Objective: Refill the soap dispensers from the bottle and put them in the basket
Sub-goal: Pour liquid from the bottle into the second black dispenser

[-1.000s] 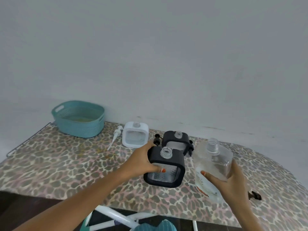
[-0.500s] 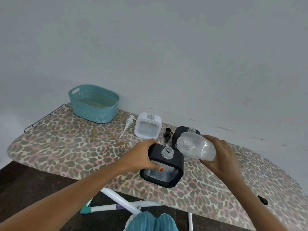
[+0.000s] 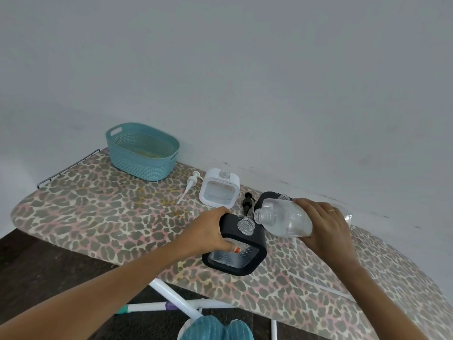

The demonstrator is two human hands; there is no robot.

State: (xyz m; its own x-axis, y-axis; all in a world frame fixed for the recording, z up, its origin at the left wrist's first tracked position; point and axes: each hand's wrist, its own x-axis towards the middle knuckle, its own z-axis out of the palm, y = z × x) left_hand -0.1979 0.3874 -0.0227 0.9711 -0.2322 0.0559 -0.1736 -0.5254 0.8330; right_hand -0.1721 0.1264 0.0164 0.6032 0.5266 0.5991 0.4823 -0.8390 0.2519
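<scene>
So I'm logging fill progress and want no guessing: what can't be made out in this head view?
Head view only.
rear black dispenser: mostly behind the tilted bottle, fill level unreadable.
bottle base: under the right hand.
held black dispenser: left hand covers its left side; any clear stream too faint to tell.

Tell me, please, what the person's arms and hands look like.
The left forearm and right forearm are bare, with no sleeves, gloves or watch in view. The right hand wears a thin ring on one finger. The left hand has an orange-painted thumbnail.
</scene>
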